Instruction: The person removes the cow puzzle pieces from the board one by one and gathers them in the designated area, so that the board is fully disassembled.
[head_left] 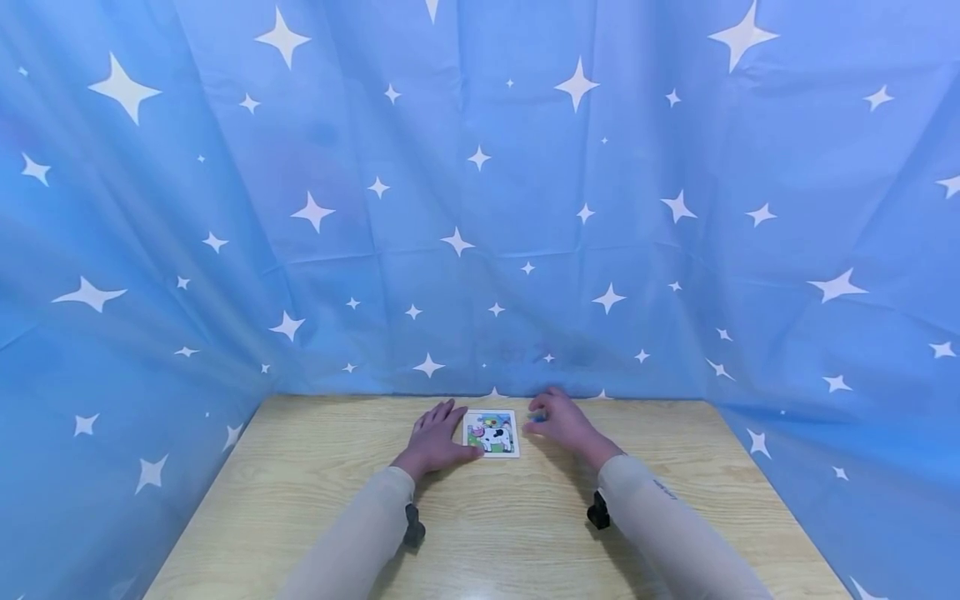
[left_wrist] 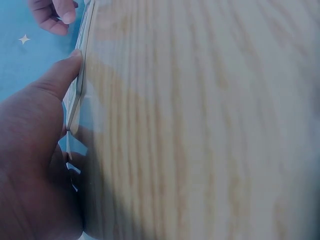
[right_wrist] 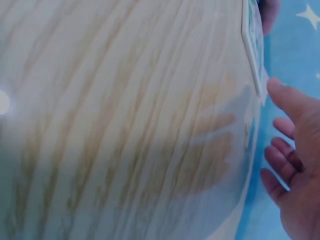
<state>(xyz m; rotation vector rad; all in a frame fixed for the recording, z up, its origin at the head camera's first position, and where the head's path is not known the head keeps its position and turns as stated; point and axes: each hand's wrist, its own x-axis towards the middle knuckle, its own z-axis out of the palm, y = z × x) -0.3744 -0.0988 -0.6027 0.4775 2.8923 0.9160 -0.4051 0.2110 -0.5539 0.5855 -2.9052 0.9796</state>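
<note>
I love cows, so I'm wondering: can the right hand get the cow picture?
Probably yes: the right hand is just beside the cow picture, and nothing shows between them. The left hand touches the opposite side, leaving this edge free.

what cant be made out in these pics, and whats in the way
- Card, near left corner: head view, covered by the left hand's thumb.
- Card's picture: left wrist view, seen nearly edge-on.
- Card's far part: right wrist view, cut off by the top edge.
- Right hand: left wrist view, partly cut off by the top edge.
- Lettering on sleeve: head view, too small.
</note>
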